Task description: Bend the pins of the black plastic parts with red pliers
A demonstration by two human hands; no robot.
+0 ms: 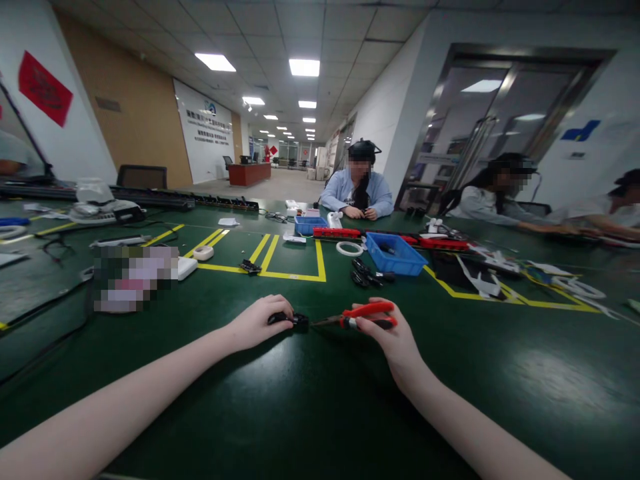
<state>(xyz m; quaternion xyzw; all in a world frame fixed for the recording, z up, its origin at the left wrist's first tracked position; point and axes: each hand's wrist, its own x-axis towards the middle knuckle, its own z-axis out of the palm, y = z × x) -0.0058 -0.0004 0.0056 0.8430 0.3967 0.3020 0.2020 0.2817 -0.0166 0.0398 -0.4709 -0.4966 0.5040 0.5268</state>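
Observation:
My left hand [265,320] is closed around a small black part [300,323], whose right end sticks out past my fingers; its exact kind is not clear. In my right hand [395,333] I grip red-handled needle-nose pliers [370,310]. The thin jaws point left and their tip is just right of the black part, seemingly a little apart from it. My palm hides part of the plier handles. Both hands are low over the green table [310,413].
Beyond my hands lie a bundle of black cables [367,273], a blue bin [395,253], a white ring [349,249] and a small black piece [250,267]. Yellow tape [295,276] marks the tabletop. A person [357,183] sits opposite; others are at the right.

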